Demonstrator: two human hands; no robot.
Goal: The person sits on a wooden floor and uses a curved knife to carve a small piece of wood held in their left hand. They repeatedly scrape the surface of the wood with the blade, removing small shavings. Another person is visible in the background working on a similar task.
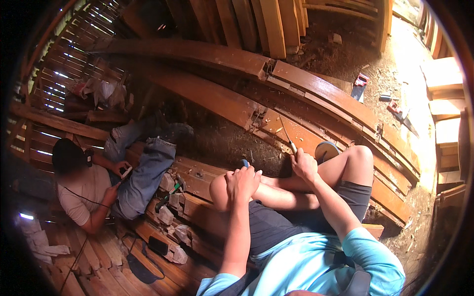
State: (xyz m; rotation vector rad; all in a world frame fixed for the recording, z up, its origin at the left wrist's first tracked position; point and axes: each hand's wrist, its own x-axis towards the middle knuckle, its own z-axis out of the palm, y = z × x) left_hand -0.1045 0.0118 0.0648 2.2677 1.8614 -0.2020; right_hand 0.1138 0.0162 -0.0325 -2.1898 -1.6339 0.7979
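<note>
Person in light-blue shirt (296, 264), seated. Right hand (304, 166) closed round the pale handle of a thin tool (293, 147), shaft slanting up over a brown plank (270, 122). Left hand (243, 182) rests by the knee (218, 194); finger curl I can't tell. Blue object (245, 163) just beyond it. Co-worker (84, 190) sits off left, holding something pale (127, 172).

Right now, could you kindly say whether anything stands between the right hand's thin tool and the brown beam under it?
Nothing visible does: the thin tool, held in the right hand, points out over the brown beam. The sandal is to the right, off that line. Whether the tip touches the wood, I cannot tell.
</note>
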